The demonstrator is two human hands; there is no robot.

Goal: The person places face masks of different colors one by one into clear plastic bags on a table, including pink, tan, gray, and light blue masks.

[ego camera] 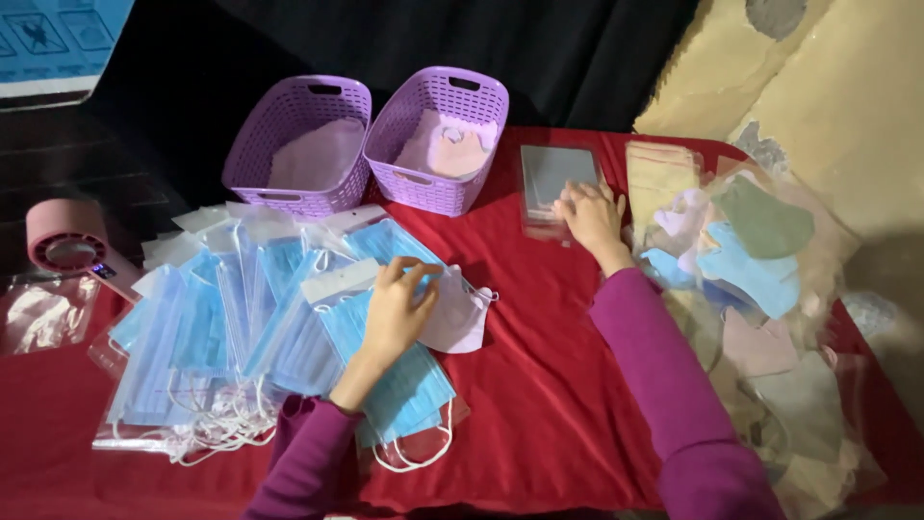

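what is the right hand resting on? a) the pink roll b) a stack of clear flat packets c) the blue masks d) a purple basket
b: the right hand lies on the stack of clear flat packets beside the purple baskets, while the left hand is on the blue masks.

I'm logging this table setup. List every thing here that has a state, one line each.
Left hand: resting on a white mask, fingers bent.
White mask: out of its bag, lying on the blue masks.
Blue masks: bagged, spread in an overlapping pile.
Right hand: flat on the clear bags.
Clear bags: stacked flat.
Left basket: upright, pale contents.
Right basket: upright, pale contents.
Coloured masks: loose heap.
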